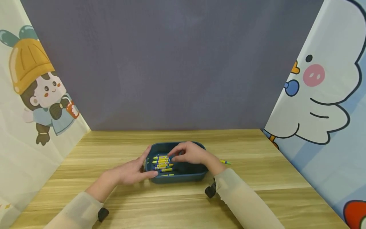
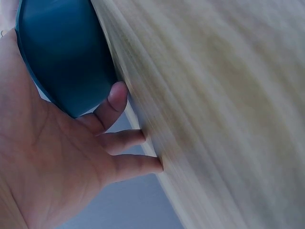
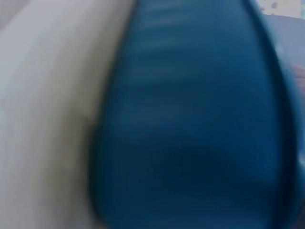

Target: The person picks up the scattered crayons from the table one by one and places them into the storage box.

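Note:
A dark blue box (image 1: pixel 183 178) stands on the table. Several yellow-and-blue wrapped crayons (image 1: pixel 163 163) lie side by side in its left part, and another crayon (image 1: pixel 167 175) lies near its front wall. My left hand (image 1: pixel 130 171) spans the box's left end, its thumb at the front corner. In the left wrist view, spread fingers of the left hand (image 2: pixel 62 148) reach down to the table beside the box (image 2: pixel 66 52). My right hand (image 1: pixel 190 153) reaches over the box with bent fingers, its thumb and index tips by the crayons' right ends; whether they pinch one is unclear.
A green-tipped crayon (image 1: pixel 225 162) lies on the wooden table (image 1: pixel 171 206) right of the box, partly behind the right forearm. A grey panel (image 1: pixel 177 63) rises at the back, with printed cartoon walls at both sides. The right wrist view is blurred.

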`<action>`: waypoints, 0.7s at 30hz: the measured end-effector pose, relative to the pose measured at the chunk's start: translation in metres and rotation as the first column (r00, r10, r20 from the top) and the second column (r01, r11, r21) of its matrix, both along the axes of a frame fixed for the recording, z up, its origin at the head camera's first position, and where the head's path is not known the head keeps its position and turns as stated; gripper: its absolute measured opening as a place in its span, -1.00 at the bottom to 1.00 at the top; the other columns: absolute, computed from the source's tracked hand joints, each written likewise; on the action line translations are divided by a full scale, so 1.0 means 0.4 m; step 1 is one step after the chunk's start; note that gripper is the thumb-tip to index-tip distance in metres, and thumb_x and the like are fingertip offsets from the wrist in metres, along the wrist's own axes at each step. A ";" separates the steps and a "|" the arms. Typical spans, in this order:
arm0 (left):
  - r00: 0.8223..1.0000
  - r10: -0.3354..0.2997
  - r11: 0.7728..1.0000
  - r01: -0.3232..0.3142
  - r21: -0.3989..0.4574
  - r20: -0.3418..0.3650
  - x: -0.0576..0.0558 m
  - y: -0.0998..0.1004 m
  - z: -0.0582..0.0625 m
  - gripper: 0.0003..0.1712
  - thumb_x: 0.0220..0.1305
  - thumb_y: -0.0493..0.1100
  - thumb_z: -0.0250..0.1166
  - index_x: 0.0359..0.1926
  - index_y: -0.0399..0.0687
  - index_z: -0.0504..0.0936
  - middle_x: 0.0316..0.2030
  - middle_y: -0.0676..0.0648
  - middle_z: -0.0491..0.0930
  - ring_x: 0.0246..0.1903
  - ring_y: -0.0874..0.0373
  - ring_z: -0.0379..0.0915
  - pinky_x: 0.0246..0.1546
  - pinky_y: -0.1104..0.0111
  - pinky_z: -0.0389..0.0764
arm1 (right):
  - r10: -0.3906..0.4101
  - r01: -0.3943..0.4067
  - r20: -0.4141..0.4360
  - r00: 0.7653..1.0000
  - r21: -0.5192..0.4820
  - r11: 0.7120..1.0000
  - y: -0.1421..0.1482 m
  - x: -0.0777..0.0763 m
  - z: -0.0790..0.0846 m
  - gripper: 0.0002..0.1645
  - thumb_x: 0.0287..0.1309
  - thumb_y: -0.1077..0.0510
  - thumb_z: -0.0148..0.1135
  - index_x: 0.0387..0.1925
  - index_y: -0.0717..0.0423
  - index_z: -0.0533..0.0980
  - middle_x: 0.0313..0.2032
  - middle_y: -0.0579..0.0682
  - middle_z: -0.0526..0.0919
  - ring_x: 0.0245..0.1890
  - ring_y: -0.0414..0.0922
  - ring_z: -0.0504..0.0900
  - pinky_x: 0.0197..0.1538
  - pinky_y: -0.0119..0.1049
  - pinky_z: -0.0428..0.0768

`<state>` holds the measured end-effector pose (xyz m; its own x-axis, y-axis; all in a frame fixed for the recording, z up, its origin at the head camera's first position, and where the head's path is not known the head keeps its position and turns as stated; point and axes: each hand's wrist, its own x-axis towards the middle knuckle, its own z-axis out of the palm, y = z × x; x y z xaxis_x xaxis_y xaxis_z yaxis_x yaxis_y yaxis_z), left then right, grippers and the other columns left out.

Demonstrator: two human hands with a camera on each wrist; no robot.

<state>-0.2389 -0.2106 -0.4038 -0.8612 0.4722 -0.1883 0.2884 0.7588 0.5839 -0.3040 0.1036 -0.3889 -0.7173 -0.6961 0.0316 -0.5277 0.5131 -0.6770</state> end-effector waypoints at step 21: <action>0.999 0.008 1.000 -0.008 -0.028 -0.033 0.002 0.007 -0.002 0.39 0.48 0.49 0.26 0.80 0.12 -0.51 -0.17 -0.03 0.70 -0.09 0.15 0.59 0.30 -0.09 0.55 | -0.223 0.221 0.070 0.972 0.039 0.975 0.414 -0.008 -0.003 -0.60 0.51 0.05 0.37 0.28 -0.04 0.74 0.17 0.14 0.78 -0.31 -0.12 0.55 -0.24 -0.23 0.56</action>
<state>-0.2382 -0.2077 -0.4048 -0.8708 0.4602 -0.1732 0.3007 0.7771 0.5528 -0.3071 0.2690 -0.3902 -0.8536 -0.5190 -0.0456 -0.3477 0.6327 -0.6919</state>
